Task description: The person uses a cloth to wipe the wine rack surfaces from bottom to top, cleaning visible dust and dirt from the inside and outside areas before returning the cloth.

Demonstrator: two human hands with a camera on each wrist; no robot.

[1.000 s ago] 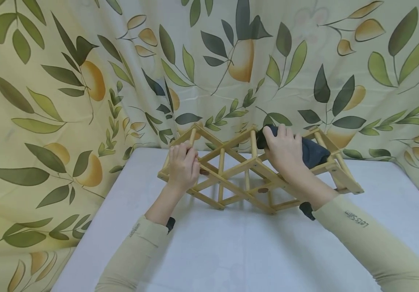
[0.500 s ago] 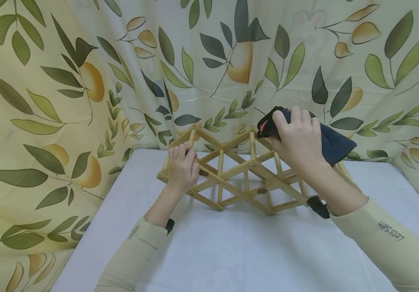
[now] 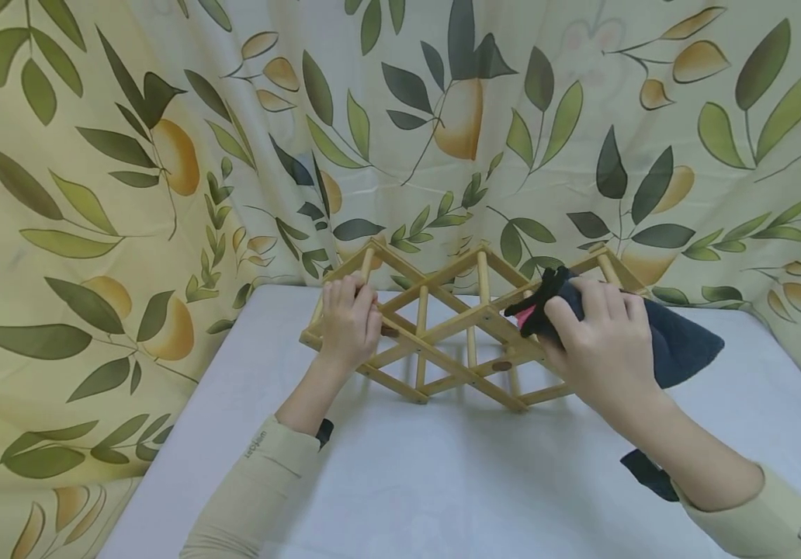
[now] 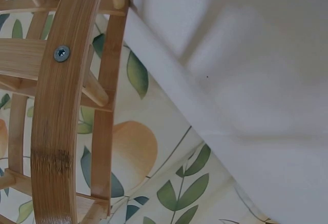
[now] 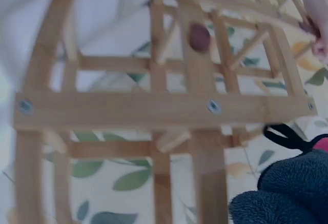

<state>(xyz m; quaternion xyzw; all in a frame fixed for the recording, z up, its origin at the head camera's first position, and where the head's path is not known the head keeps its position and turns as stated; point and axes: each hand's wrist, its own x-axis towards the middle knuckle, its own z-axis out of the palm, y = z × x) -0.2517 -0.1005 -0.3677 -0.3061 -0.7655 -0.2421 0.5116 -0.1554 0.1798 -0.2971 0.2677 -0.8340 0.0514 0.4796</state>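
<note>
A folding wooden lattice rack (image 3: 442,338), like a wine rack, stands spread across the table. My left hand (image 3: 351,317) grips its left end, with fingers curled over the bar there. My right hand (image 3: 603,341) grips a dark blue plush cloth (image 3: 683,341) in front of the rack's right part. The cloth has black edging, a black loop and a small pink patch at its left end; its other end sticks out to the right. In the right wrist view the fuzzy cloth (image 5: 287,190) shows at lower right, beside the rack's bars (image 5: 118,110).
The table (image 3: 400,481) has a white cover. A curtain (image 3: 400,101) printed with leaves and fruit hangs close behind the rack and along the left side. The left wrist view shows the rack's end slat (image 4: 56,131) up close with a bolt head.
My right hand has lifted the cloth off the rack's right top and brought it right and then down toward me. The left hand and the rack have stayed put.
</note>
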